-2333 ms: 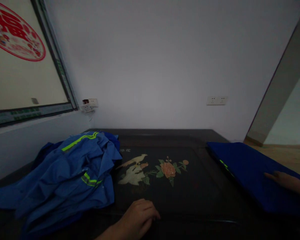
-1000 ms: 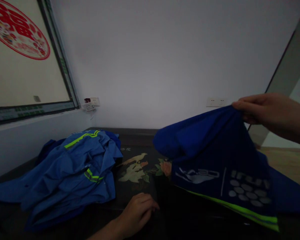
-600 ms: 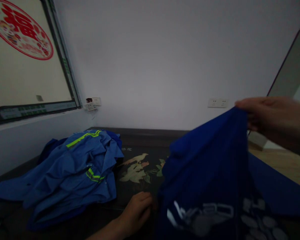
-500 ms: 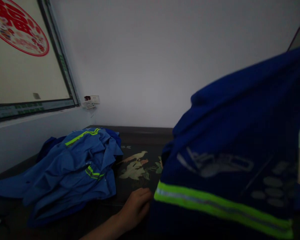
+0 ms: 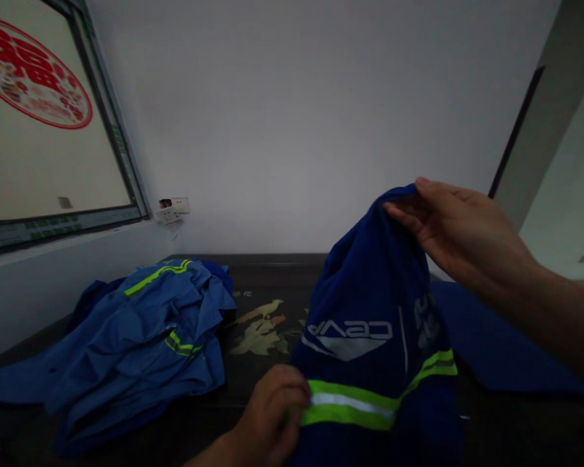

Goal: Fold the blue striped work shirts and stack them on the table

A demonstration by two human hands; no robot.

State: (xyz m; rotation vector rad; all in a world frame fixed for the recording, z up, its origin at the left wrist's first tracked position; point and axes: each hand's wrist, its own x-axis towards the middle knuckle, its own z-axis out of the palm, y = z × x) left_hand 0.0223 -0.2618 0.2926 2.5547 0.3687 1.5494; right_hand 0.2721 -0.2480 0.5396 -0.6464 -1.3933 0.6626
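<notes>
A dark blue garment (image 5: 357, 285) is held up over the near right part of the black tabletop (image 5: 272, 275). The right hand (image 5: 403, 198) pinches its top between thumb and fingers, probably so the cloth hangs by its weight, white lettering (image 5: 355, 331) facing me. The left hand (image 5: 275, 415) curls low against the left edge, at the yellow-green band (image 5: 350, 405), perhaps to steady it; through the blur I cannot tell whether those fingers grip. Flat blue cloth (image 5: 491, 350) lies right; a crumpled lighter blue garment (image 5: 136, 350) lies left, well apart, likely avoiding tangles.
</notes>
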